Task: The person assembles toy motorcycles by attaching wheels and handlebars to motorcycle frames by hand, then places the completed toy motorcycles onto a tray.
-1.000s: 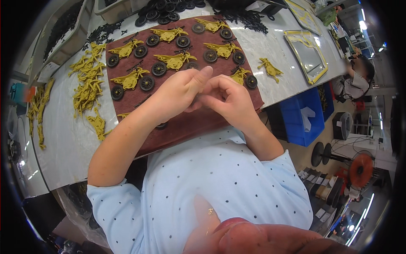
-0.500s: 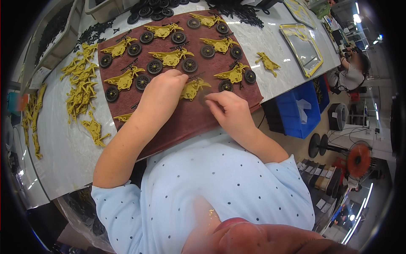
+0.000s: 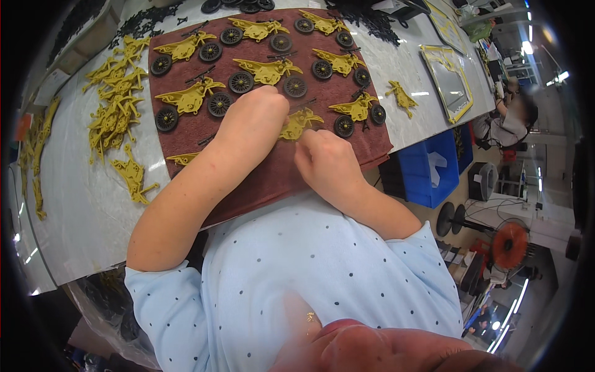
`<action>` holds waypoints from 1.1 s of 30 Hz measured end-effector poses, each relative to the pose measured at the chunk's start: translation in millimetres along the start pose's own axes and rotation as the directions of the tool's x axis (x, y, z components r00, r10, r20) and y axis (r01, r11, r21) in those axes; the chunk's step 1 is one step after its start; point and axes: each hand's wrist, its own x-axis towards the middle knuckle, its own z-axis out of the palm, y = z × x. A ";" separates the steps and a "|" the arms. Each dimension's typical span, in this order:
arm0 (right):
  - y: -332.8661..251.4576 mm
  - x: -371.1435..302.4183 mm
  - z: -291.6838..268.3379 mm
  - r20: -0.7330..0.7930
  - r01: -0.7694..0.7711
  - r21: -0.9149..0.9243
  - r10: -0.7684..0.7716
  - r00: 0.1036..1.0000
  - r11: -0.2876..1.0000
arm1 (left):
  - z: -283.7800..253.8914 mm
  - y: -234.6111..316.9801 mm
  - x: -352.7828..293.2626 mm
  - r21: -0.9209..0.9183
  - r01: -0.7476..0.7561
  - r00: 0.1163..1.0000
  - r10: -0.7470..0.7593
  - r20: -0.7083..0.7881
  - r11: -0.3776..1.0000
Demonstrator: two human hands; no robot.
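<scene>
The left hand (image 3: 259,115) is curled with its fingers bunched, and the right hand (image 3: 330,160) has its fingertips drawn in; whether either pinches a part, I cannot tell. Handling this well would probably mean steadying the yellow bike body (image 3: 301,122) lightly on the dark red cloth (image 3: 266,180) and lining up any small piece squarely before pressing. The body lies between the hands, its left end hidden behind the left hand, its lower right edge just beside the right.
</scene>
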 end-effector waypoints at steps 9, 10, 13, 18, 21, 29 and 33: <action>-21.9 16.9 1.3 0.140 -0.080 -0.218 0.112 0.984 0.973 | 4.7 -2.6 1.9 -0.019 -0.012 0.999 0.011 -0.045 1.000; -23.1 19.6 1.6 0.156 -0.106 -0.246 0.147 0.977 0.963 | 4.0 -1.9 2.6 -0.023 -0.014 0.999 0.013 -0.036 1.000; -22.9 30.8 -3.0 0.205 -0.125 -0.211 0.169 0.964 0.970 | 0.8 0.2 3.6 -0.020 -0.003 1.000 0.003 -0.019 1.000; -9.9 28.9 -12.2 0.280 -0.368 0.035 0.345 0.896 0.929 | 2.1 -3.7 1.8 -0.031 -0.012 1.000 0.012 -0.023 0.999; -16.0 13.9 -13.1 0.224 -0.407 0.105 0.378 0.899 0.907 | 2.9 -2.3 2.0 -0.033 -0.011 1.000 0.010 -0.023 0.999; -10.4 6.3 -5.2 0.112 -0.250 0.077 0.241 0.964 0.965 | 2.2 0.2 3.0 -0.066 0.001 1.000 -0.001 -0.002 0.998; -17.5 15.7 -4.5 0.140 -0.243 -0.029 0.245 0.959 0.970 | 3.7 -6.1 2.0 -0.036 -0.057 0.997 0.056 -0.045 0.998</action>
